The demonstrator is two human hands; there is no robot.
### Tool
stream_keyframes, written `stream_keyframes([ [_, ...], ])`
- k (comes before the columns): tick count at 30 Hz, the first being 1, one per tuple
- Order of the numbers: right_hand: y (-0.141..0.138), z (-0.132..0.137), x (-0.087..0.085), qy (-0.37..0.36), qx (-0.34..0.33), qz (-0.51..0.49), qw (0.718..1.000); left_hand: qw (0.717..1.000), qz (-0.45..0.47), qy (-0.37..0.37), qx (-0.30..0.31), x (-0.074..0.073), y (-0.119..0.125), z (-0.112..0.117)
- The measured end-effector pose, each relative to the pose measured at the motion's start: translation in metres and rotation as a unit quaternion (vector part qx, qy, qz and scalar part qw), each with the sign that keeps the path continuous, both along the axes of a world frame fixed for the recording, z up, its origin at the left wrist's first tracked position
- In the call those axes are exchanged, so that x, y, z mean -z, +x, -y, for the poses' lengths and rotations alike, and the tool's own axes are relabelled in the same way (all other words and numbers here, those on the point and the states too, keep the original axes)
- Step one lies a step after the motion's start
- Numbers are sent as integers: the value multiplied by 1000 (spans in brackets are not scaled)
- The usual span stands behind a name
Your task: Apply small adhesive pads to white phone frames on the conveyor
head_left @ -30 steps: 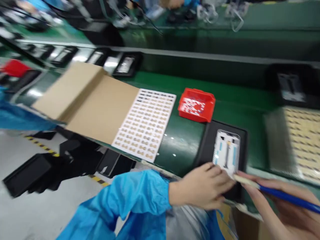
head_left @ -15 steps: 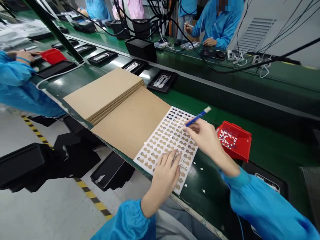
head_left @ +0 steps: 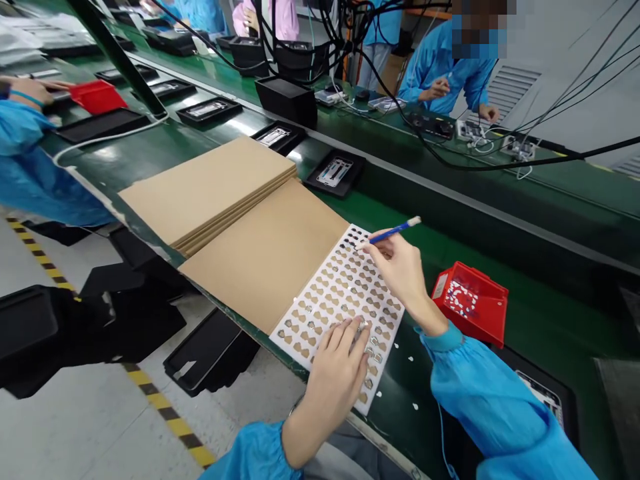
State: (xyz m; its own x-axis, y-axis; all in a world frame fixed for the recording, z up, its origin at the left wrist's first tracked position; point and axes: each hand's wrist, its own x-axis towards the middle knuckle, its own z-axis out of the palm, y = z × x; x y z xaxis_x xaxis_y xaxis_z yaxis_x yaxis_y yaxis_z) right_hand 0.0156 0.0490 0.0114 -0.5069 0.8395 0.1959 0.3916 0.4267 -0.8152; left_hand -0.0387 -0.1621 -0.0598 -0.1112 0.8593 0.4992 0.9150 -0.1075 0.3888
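A white sheet of small tan die-cut stickers (head_left: 330,300) lies on the green bench. My left hand (head_left: 336,367) rests flat on its near edge, fingers stretched out and pressing it down. My right hand (head_left: 397,270) grips a blue tweezer-like tool with a white end (head_left: 393,232); its tip touches the far corner of the sheet, where several pockets are dark and bare. Both arms wear blue sleeves.
A red bin (head_left: 470,303) of small parts sits right of the sheet. Brown cardboard sheets (head_left: 220,200) lie to the left. Black trays with phone frames (head_left: 334,172) ride the conveyor. Another tray (head_left: 543,397) sits near right. Other workers in blue (head_left: 440,63) sit opposite.
One second ago both hands were at the phone frame in the right tray. They have shifted left to the sticker sheet, and the tool tip has reached its far corner.
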Motion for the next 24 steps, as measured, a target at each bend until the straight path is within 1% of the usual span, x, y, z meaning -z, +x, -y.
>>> stream_keyframes([
  [1,10,5,-7,-65,5,-57,996,1000,24,-2,7,-2,-3,-1],
  [2,22,12,-13,-132,11,-100,986,998,53,-1,14,-4,-6,-2],
  [4,47,29,-27,-241,22,-136,961,991,130,12,26,-13,-11,-6],
  [6,72,49,-39,-304,34,-147,941,971,233,35,41,-26,-11,-9],
  [7,84,60,-43,-318,41,-152,935,954,292,46,47,-33,-9,-11],
  [9,104,83,-50,-316,60,-164,932,907,413,53,55,-49,2,-15],
  [11,119,104,-53,-280,86,-180,939,854,515,35,63,-63,17,-19],
  [14,137,130,-54,-202,133,-199,950,786,614,-23,68,-75,41,-27],
  [16,147,144,-52,-159,167,-213,950,752,652,-64,71,-78,52,-33],
  [18,157,154,-49,-125,197,-224,946,727,670,-114,92,-82,60,-40],
  [20,168,161,-47,-96,223,-239,940,711,668,-178,132,-86,64,-47],
  [22,179,164,-45,-85,240,-246,935,704,642,-243,181,-90,69,-54],
  [24,193,165,-47,-99,247,-245,932,703,605,-293,232,-95,75,-60],
])
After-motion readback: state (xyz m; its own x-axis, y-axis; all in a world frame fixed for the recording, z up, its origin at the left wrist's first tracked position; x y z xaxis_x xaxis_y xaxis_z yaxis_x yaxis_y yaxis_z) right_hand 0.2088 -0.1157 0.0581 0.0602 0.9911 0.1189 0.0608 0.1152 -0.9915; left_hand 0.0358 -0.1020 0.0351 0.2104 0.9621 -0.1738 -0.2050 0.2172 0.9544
